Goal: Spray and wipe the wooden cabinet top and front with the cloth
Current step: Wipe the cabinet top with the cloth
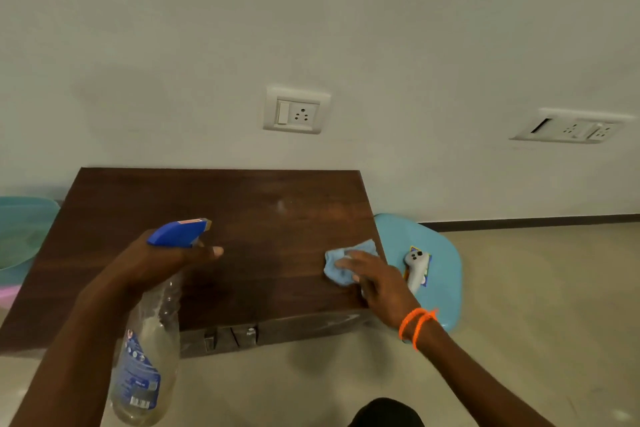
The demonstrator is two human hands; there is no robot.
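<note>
1. cabinet (214,253) of dark wood stands against a pale wall, its flat top facing the camera and a strip of its front showing along the near edge, with two small metal fittings (230,336) there.
2. left hand (162,260) holds a spray bottle (145,357) over the left half of the cabinet top; the fingers are closed around the neck just under the blue trigger head (178,232), with one finger stretched forward past it. the nozzle points toward the wall.
3. spray bottle is clear plastic with a blue label, and hangs tilted, its base toward the camera.
4. right hand (377,284) lies on a crumpled light blue cloth (346,262) near the right edge of the cabinet top; the fingers are spread flat, pressing on the cloth rather than gripping it.
5. orange thread band (415,326) circles the right wrist.
6. just right of the cabinet is a light blue stool (446,253) with a grey handheld controller (415,269) lying on it.
7. on the wall above are a switch socket (296,111) and a second socket plate (571,126).
</note>
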